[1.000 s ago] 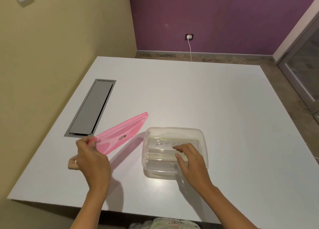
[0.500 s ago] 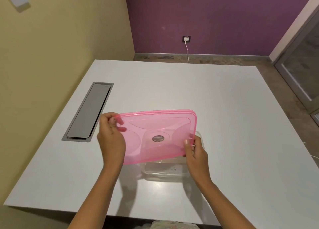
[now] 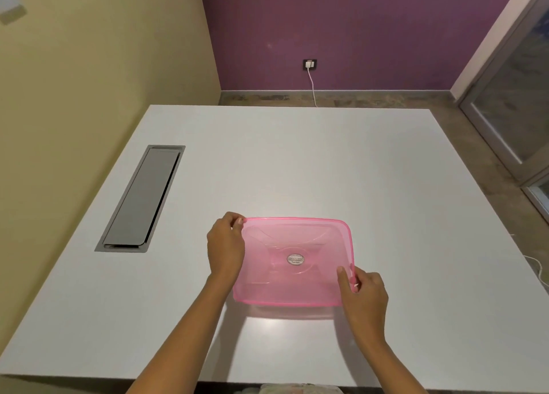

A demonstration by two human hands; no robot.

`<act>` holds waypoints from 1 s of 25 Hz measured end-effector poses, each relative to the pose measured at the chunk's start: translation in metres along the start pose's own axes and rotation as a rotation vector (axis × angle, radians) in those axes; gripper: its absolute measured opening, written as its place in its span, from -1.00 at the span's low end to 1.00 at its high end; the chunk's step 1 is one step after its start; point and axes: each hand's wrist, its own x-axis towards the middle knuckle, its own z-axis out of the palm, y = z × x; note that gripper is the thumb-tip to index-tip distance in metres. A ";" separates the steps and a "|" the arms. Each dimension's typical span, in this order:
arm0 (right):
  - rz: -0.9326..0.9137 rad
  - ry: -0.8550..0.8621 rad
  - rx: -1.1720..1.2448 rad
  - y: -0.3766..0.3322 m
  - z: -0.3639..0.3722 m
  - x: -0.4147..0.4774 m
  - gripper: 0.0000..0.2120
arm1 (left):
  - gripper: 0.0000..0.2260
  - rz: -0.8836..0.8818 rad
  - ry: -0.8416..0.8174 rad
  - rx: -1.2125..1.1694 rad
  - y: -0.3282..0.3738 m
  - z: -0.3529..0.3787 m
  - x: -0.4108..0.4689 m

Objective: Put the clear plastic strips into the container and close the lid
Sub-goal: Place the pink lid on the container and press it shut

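Note:
A translucent pink lid (image 3: 294, 260) with a small oval label lies flat over the clear plastic container (image 3: 291, 312), of which only the near wall shows below the lid's front edge. My left hand (image 3: 225, 246) pinches the lid's far left corner. My right hand (image 3: 361, 292) grips the lid's right edge near the front corner. The clear plastic strips are hidden under the lid.
The white table (image 3: 297, 161) holds a long grey cable hatch (image 3: 141, 199) at the left. A wall socket with a white cable (image 3: 310, 75) sits on the purple back wall. A glass door (image 3: 514, 102) stands at the right.
The lid was lifted from the table at the left, carried over the container with both hands, and now lies lowered flat on it.

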 end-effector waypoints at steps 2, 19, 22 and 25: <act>-0.009 0.011 -0.009 0.000 0.003 0.002 -0.74 | -0.84 -0.017 -0.005 0.095 -0.002 0.005 0.004; -0.052 -0.047 -0.415 -0.019 0.016 0.046 -0.63 | -0.75 0.055 -0.102 0.134 -0.034 0.030 -0.011; -0.050 -0.211 -0.264 -0.030 0.023 0.083 -0.65 | -0.72 0.040 -0.139 0.116 -0.036 0.030 -0.013; -0.102 -0.322 -0.323 -0.041 0.035 0.107 -0.69 | -0.72 0.039 -0.142 0.115 -0.036 0.030 -0.012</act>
